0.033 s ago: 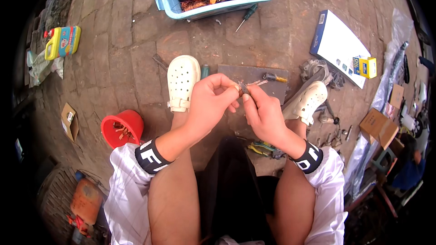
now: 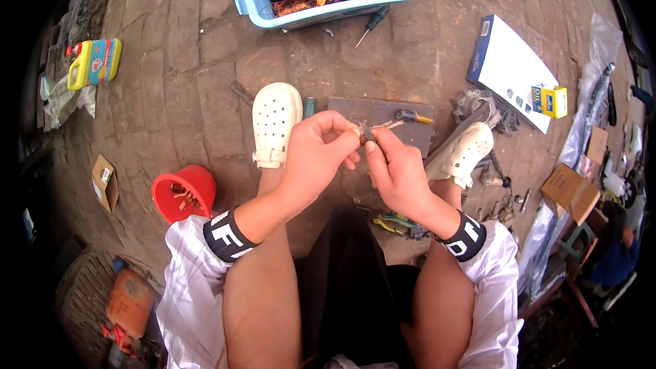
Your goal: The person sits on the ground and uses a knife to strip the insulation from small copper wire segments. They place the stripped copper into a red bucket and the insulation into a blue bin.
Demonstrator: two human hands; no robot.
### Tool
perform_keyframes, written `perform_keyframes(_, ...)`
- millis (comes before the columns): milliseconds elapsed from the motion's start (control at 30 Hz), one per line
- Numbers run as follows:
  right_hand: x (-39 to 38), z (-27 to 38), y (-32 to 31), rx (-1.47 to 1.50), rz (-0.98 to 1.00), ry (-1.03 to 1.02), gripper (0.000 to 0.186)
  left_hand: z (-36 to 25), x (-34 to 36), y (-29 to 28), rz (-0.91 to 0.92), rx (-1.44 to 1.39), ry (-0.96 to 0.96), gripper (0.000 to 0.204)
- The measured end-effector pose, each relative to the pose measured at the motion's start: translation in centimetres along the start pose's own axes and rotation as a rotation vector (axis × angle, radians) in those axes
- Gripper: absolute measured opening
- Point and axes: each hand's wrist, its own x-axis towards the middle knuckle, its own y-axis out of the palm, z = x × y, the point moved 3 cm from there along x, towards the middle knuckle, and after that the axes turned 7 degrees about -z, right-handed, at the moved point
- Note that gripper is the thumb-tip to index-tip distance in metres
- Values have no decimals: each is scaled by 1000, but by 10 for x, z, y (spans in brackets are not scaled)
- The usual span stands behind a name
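Observation:
Both hands meet over a flat dark plate (image 2: 415, 140) on the brick ground, between my shoes. My left hand (image 2: 316, 150) pinches one end of a small dark grey piece (image 2: 367, 134) between thumb and fingertips. At its other end, my right hand (image 2: 403, 169) grips the same piece with thumb and forefinger. The fingers cover most of it, so its kind cannot be made out. Just beyond, thin copper-coloured strips (image 2: 392, 124) lie on the plate beside a short black and yellow cylindrical object (image 2: 414, 117).
A blue tub (image 2: 301, 22) of copper wire coils stands ahead, a screwdriver (image 2: 372, 25) near it. A red bucket (image 2: 203, 181) with copper scraps sits left. Pliers (image 2: 390, 224) and loose metal parts (image 2: 502, 208) lie right. Farther out are a yellow jug (image 2: 82, 68) and a white box (image 2: 509, 68).

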Motion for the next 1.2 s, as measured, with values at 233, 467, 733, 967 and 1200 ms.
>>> perform_keyframes(233, 1, 1, 3, -3, -6, 12, 10, 0, -1, -1, -9, 2, 7, 5)
perform_keyframes(467, 2, 1, 4, 36, 88, 65, 13, 2, -3, -8, -3, 72, 29, 4)
perform_keyframes(733, 1, -3, 7, 45, 138, 93, 13, 7, -3, -10, 0, 67, 9, 4)
perform_keyframes(967, -1, -2, 5, 30, 37, 67, 9, -3, -3, 3, -13, 6, -9, 4)
perform_keyframes(1200, -2, -3, 11, 15, -10, 63, 10, -1, -3, 2, -25, -12, -9, 4)
